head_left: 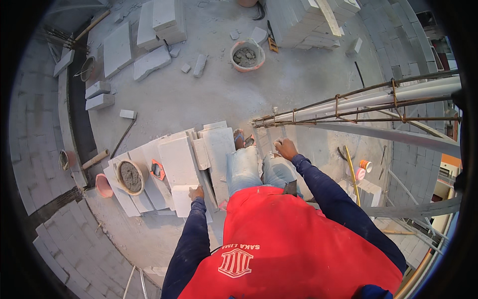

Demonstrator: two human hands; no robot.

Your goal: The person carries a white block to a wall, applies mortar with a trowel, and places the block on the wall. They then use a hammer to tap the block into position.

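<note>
My left hand (195, 193) grips the edge of a small white block (182, 200) on top of flat white slabs (177, 163) beside my legs. On those slabs also rest a cream bucket of wet grey mortar (130, 177) and a red-orange tool (157, 170), possibly a trowel or scoop. My right hand (285, 148) is closed near my right knee, below the rebar cage; whatever it holds is too small to name. My sandaled foot (239, 138) shows beside the slabs.
A rebar cage with pale pipes (368, 108) crosses at right. Ahead stand block stacks (162, 25), a mortar bucket (247, 56) and a saw (272, 40). A yellow pole (351, 169) and small pails (365, 166) lie at right; an edge beside a dark gap (67, 114) runs left.
</note>
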